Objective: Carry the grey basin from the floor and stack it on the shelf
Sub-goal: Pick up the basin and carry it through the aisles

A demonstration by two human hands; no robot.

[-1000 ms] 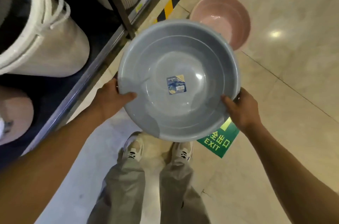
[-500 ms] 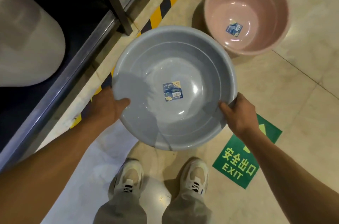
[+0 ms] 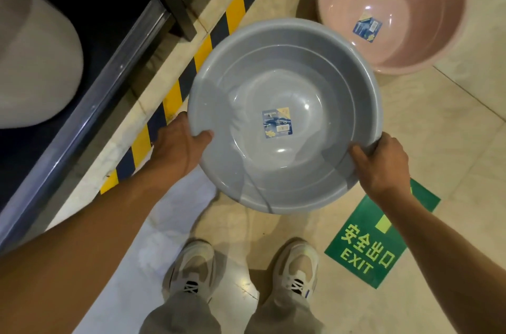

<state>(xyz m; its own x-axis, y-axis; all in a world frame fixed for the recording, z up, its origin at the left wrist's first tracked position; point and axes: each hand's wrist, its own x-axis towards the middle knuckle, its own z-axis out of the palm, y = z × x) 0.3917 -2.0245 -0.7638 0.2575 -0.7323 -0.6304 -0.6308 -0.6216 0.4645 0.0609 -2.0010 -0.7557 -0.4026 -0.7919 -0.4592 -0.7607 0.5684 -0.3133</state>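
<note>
1. Person is holding the grey basin (image 3: pixel 284 114) in the air with 2 bare hands, mouth facing up, above the tiled floor (image 3: pixel 451 142) and in front of the 2 shoes (image 3: pixel 193 268).
2. Left hand (image 3: pixel 178 153) is gripping the near-left rim: thumb is hooking over the edge and pressing on the inner wall, palm is lying against the outside. Fingers are going under the basin, out of view.
3. Right hand (image 3: pixel 383 164) is gripping the near-right rim the same way: thumb is lying along the top of the rim, fingers are curling under and are hidden.
4. Both hands are closed on the rim, neither spread; how tightly the hidden fingers are curling, cannot tell.
5. Basin is sitting roughly level, tilting slightly toward the camera. A blue label (image 3: pixel 276 122) is sticking to its inner bottom.
6. Basin is not on the shelf (image 3: pixel 90 103); the shelf's metal edge is running along the left, apart from the basin, beyond the yellow-black hazard tape (image 3: pixel 175 95).
7. Pink basin (image 3: pixel 391 5) is sitting on the floor behind and to the right; the grey rim is overlapping it in view, contact unclear.
8. Green EXIT sticker (image 3: pixel 367 248) is lying on the floor below the right forearm.
</note>
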